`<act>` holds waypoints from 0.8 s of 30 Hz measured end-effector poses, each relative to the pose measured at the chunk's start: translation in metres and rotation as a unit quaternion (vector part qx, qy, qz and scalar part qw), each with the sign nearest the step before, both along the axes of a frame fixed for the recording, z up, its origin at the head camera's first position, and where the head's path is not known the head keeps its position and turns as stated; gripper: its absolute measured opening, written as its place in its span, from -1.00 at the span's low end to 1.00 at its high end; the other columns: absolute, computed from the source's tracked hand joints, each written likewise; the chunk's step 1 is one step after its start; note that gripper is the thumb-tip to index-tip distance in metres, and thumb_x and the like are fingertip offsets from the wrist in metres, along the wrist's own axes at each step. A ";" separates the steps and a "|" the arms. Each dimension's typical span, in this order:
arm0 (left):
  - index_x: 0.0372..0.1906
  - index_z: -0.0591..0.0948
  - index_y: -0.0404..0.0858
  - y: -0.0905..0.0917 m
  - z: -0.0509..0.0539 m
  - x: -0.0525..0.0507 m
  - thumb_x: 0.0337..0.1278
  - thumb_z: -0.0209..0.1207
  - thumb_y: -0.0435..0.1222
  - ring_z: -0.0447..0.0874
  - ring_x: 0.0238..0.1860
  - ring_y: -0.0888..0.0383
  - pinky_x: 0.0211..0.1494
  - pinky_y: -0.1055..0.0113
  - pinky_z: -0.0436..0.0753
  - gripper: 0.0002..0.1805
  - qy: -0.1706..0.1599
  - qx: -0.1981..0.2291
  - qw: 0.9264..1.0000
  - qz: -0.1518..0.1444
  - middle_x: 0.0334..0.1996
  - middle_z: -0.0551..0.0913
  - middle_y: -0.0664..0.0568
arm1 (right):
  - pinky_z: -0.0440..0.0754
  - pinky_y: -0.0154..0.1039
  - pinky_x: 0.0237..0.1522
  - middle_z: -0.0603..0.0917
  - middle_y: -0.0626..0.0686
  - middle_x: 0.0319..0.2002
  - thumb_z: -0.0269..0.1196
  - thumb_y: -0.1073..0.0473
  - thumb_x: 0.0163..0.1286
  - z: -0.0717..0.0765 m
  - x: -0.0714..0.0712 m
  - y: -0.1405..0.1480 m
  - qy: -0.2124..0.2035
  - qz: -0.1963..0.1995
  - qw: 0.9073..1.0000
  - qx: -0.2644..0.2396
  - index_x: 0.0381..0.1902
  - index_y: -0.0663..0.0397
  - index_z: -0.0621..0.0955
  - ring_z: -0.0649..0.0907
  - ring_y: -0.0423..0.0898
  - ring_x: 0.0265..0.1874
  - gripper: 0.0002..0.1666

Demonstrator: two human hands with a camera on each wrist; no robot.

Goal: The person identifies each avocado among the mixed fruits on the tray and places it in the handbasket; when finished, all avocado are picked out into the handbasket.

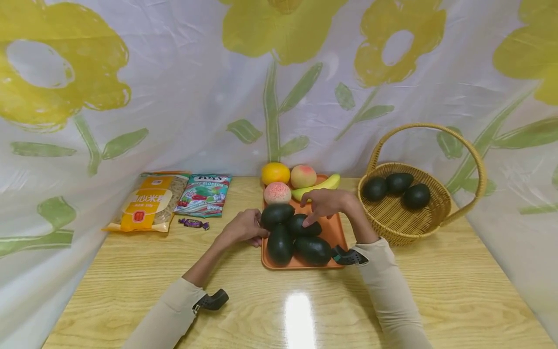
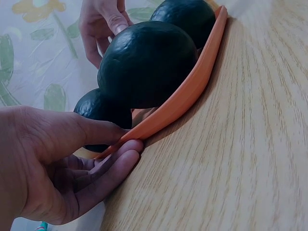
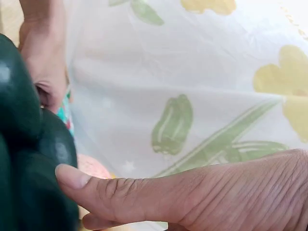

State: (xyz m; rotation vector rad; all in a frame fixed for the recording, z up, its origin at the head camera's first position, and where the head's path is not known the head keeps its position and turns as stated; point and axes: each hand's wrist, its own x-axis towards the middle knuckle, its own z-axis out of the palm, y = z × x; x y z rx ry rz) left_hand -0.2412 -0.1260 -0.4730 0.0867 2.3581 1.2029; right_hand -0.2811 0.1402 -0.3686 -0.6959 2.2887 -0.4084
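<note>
1. We judge the avocado handling to be partway: three avocados (image 1: 399,183) lie in the wicker basket (image 1: 388,213) at the right of the head frame, while four avocados (image 1: 313,250) lie grouped on the orange tray (image 1: 337,237) at lower centre.
2. With four on the tray and three in the basket, we would call neither place finished.
3. We see the left hand (image 1: 244,228) pinching the tray's left rim between thumb and fingers, plainest in the lower left of the left wrist frame.
4. We see the thumb of the right hand (image 1: 329,202) touching the rearmost right avocado of the four; its other fingers are largely hidden, so we cannot tell whether it grasps.
5. An orange (image 1: 275,173), two peaches (image 1: 277,194) and a banana (image 1: 322,185) sit at the tray's upper end, near frame centre; we see neither hand holding them.
6. At centre left, the teal-and-red candy bag (image 1: 205,195) reads "FOX'S" and "BLOSSOM".
7. Left of it, the yellow-labelled bag (image 1: 146,203) bears Chinese characters, including 米; we cannot read its small print.
8. Below them, we cannot read the purple wrapped candy (image 1: 193,223).
</note>
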 end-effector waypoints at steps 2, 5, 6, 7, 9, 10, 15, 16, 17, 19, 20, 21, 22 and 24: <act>-0.10 0.52 -0.35 0.000 0.000 0.000 0.12 0.45 -0.32 0.72 -0.64 0.19 -0.49 0.42 0.76 -0.64 0.001 -0.001 1.000 -0.001 -0.53 0.68 -0.10 | 0.85 -0.05 -0.05 0.63 0.23 0.16 0.45 -0.08 0.36 -0.002 0.000 -0.004 -0.005 0.001 1.000 0.006 0.45 0.15 0.42 0.69 -0.02 -0.03 -0.16; -0.11 0.52 -0.35 0.000 0.001 0.000 0.12 0.45 -0.33 0.72 -0.64 0.18 -0.49 0.41 0.77 -0.64 -0.001 0.000 1.000 0.001 -0.52 0.68 -0.10 | 0.85 -0.03 -0.03 0.61 0.21 0.19 0.47 -0.08 0.34 -0.006 0.000 -0.009 -0.016 0.001 1.000 0.012 0.45 0.10 0.42 0.68 -0.01 0.04 -0.16; -0.11 0.52 -0.35 0.000 0.001 0.000 0.12 0.45 -0.33 0.72 -0.64 0.18 -0.49 0.40 0.77 -0.64 -0.002 0.000 1.000 0.003 -0.52 0.68 -0.11 | 0.85 -0.03 -0.02 0.60 0.20 0.20 0.48 -0.08 0.33 -0.008 0.000 -0.011 -0.020 0.000 1.000 0.013 0.44 0.09 0.42 0.67 -0.01 0.07 -0.15; -0.11 0.52 -0.35 0.000 0.001 0.000 0.12 0.45 -0.33 0.72 -0.64 0.18 -0.49 0.40 0.77 -0.64 -0.003 0.000 1.000 0.004 -0.52 0.68 -0.11 | 0.85 -0.03 -0.02 0.59 0.21 0.22 0.48 -0.08 0.32 -0.009 0.000 -0.012 -0.023 -0.001 1.000 0.013 0.44 0.09 0.42 0.66 0.00 0.09 -0.15; -0.11 0.52 -0.35 0.000 0.000 0.000 0.12 0.45 -0.34 0.72 -0.64 0.18 -0.49 0.40 0.77 -0.65 -0.004 0.003 1.000 0.006 -0.51 0.68 -0.11 | 0.86 -0.01 -0.03 0.59 0.21 0.22 0.49 -0.08 0.31 -0.012 0.000 -0.014 -0.029 -0.005 0.999 0.013 0.43 0.09 0.43 0.66 0.01 0.10 -0.15; -0.11 0.53 -0.35 0.001 0.000 0.001 0.12 0.45 -0.34 0.72 -0.63 0.18 -0.49 0.40 0.77 -0.65 -0.005 0.004 1.000 0.006 -0.51 0.68 -0.10 | 0.86 0.00 -0.03 0.58 0.21 0.23 0.50 -0.07 0.31 -0.013 0.000 -0.015 -0.034 -0.007 0.999 0.013 0.42 0.10 0.43 0.67 0.01 0.10 -0.16; -0.11 0.53 -0.35 0.001 -0.001 0.002 0.11 0.45 -0.33 0.72 -0.64 0.19 -0.49 0.40 0.78 -0.65 -0.003 0.011 1.000 0.000 -0.53 0.68 -0.10 | 0.87 0.00 -0.06 0.60 0.22 0.19 0.49 -0.04 0.32 -0.017 0.001 -0.015 -0.054 -0.016 0.998 0.012 0.41 0.16 0.41 0.70 0.01 0.06 -0.16; -0.12 0.53 -0.35 0.001 -0.001 0.002 0.11 0.45 -0.34 0.72 -0.64 0.19 -0.49 0.40 0.77 -0.65 -0.002 0.012 1.000 -0.001 -0.54 0.68 -0.10 | 0.87 -0.01 -0.07 0.59 0.23 0.20 0.49 -0.04 0.33 -0.017 0.001 -0.014 -0.058 -0.016 0.998 0.011 0.42 0.17 0.40 0.70 0.01 0.06 -0.15; -0.13 0.53 -0.35 0.001 -0.001 0.002 0.10 0.45 -0.33 0.72 -0.65 0.19 -0.49 0.40 0.77 -0.65 -0.001 0.011 1.000 -0.001 -0.54 0.68 -0.09 | 0.87 -0.02 -0.08 0.58 0.24 0.21 0.48 -0.04 0.33 -0.018 0.000 -0.014 -0.061 -0.015 0.998 0.009 0.43 0.18 0.40 0.70 0.02 0.07 -0.15; -0.13 0.53 -0.35 0.001 0.000 0.002 0.10 0.45 -0.33 0.72 -0.65 0.20 -0.50 0.40 0.77 -0.65 0.005 0.011 1.000 -0.003 -0.55 0.68 -0.09 | 0.88 -0.03 -0.08 0.55 0.23 0.27 0.47 -0.03 0.34 -0.018 0.000 -0.014 -0.069 -0.018 0.997 0.008 0.45 0.17 0.39 0.70 0.04 0.11 -0.14; -0.13 0.53 -0.35 0.001 0.000 0.002 0.10 0.45 -0.33 0.71 -0.65 0.20 -0.50 0.41 0.76 -0.65 0.007 0.010 1.000 -0.003 -0.55 0.68 -0.09 | 0.88 -0.02 -0.08 0.52 0.23 0.31 0.47 -0.03 0.35 -0.018 0.000 -0.013 -0.073 -0.020 0.997 0.009 0.46 0.16 0.38 0.70 0.05 0.14 -0.14; -0.13 0.53 -0.35 0.001 0.001 0.002 0.11 0.45 -0.33 0.71 -0.66 0.21 -0.50 0.41 0.76 -0.65 0.010 0.009 1.000 -0.004 -0.55 0.68 -0.09 | 0.88 -0.02 -0.07 0.49 0.22 0.35 0.46 -0.04 0.36 -0.018 0.000 -0.013 -0.077 -0.021 0.997 0.011 0.47 0.14 0.38 0.69 0.07 0.17 -0.14; -0.13 0.53 -0.35 0.000 0.001 0.002 0.11 0.45 -0.33 0.71 -0.66 0.20 -0.50 0.41 0.76 -0.65 0.009 0.009 1.000 -0.003 -0.55 0.68 -0.09 | 0.88 -0.02 -0.07 0.48 0.21 0.37 0.45 -0.04 0.37 -0.018 0.000 -0.014 -0.081 -0.021 0.996 0.012 0.47 0.13 0.38 0.68 0.08 0.20 -0.15; -0.13 0.53 -0.36 0.000 0.002 0.002 0.11 0.45 -0.33 0.71 -0.66 0.20 -0.50 0.41 0.76 -0.66 0.009 0.010 1.000 -0.003 -0.55 0.68 -0.09 | 0.88 -0.01 -0.06 0.45 0.18 0.41 0.43 -0.06 0.38 -0.017 -0.001 -0.013 -0.086 -0.021 0.996 0.017 0.47 0.09 0.38 0.67 0.08 0.23 -0.17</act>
